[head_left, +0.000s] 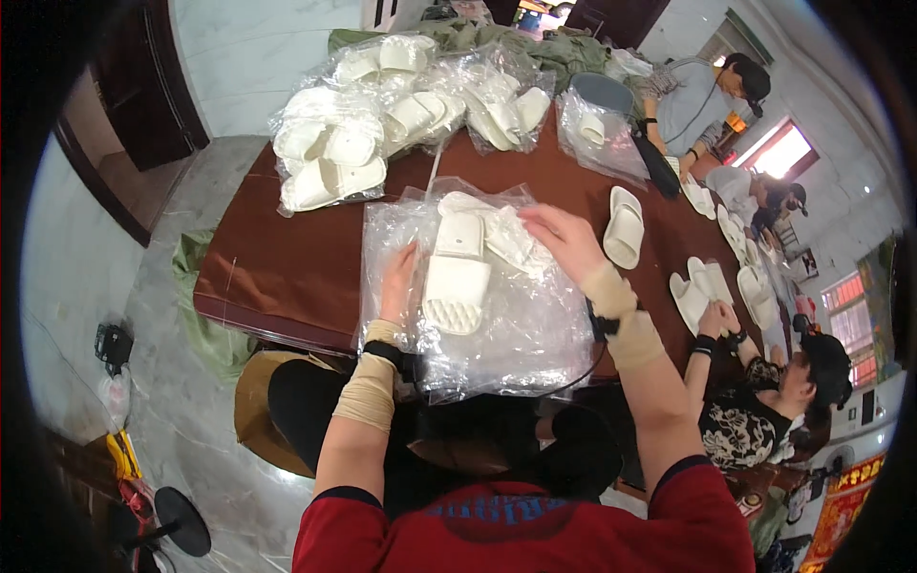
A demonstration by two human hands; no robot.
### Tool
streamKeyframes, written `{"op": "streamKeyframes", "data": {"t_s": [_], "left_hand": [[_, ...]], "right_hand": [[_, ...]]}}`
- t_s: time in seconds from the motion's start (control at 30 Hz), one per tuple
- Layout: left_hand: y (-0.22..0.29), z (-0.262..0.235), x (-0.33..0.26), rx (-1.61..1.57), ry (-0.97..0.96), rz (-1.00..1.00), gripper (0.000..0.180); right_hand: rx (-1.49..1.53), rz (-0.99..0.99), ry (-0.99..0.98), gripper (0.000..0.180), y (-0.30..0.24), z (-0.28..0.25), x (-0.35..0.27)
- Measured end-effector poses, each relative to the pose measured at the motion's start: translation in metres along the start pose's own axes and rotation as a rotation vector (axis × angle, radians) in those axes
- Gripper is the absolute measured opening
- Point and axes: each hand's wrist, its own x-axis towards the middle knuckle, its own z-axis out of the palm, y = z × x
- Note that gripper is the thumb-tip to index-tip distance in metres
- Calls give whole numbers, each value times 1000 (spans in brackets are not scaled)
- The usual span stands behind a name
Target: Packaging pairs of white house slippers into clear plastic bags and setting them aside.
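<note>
In front of me, a pair of white slippers lies on a clear plastic bag, one slipper pointing toward me. Beside it is a crumpled white piece, partly covered by film; I cannot make out its kind. My left hand rests at the bag's left side, its fingers extended along the film, next to the slippers. My right hand reaches over the bag's upper right, fingers outstretched and apart, fingertips touching the film by the white piece. More clear bags lie stacked beneath.
Bagged white slippers are heaped on the brown table at far left. A loose slipper pair lies to my right. Co-workers sit along the right side; one person's hands handle slippers. A grey bin stands at the back.
</note>
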Motion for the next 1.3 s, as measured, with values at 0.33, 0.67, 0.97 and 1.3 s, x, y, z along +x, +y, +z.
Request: {"op": "streamKeyframes", "data": {"t_s": [0.33, 0.67, 0.97, 1.3], "left_hand": [[-5, -1, -9, 72, -10, 131, 33], [-14, 6, -2, -270, 39, -83, 40], [-10, 10, -6, 200, 107, 84, 31], [-36, 15, -2, 10, 169, 211, 29]], "right_hand": [[-685, -24, -469, 31, 49, 51, 71], [336, 530, 40, 24, 16, -16, 24], [204, 662, -187, 25, 117, -26, -54], [41, 323, 284, 46, 137, 17, -51]]}}
